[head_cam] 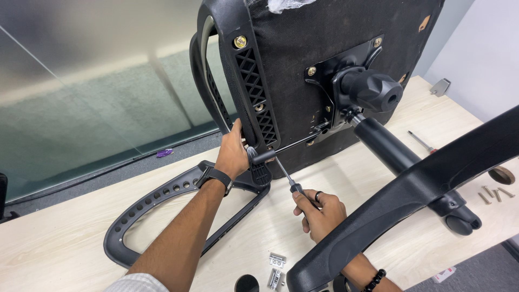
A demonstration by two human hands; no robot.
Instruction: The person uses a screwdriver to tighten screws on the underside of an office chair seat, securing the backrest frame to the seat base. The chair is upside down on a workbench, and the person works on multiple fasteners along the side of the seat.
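My left hand (233,154) is wrapped around the black armrest bracket (254,92) of the office chair seat (324,43), which stands on its edge on the pale wooden table (65,227) with its underside facing me. The fingers curl out of sight behind the bracket's lattice part, so the grip is closed on it, thumb side toward me. A dark watch (216,176) sits on that wrist.

My right hand (320,211) is nearer to me and to the right, closed around the handle of a screwdriver (285,176). Its shaft slants up and to the left, with the tip meeting the foot of the bracket just beside my left hand. A ring shows on one finger and a bead bracelet (376,279) on the wrist.

The second armrest (162,208) lies flat on the table to the left, under my left forearm. To the right, the gas cylinder (386,143) juts from the seat plate (346,81), and a leg of the chair base (411,189) crosses over my right wrist. Small metal clips (277,267) lie at the near edge, loose screws (494,193) at the far right, and another screwdriver (420,141) rests beyond the cylinder.
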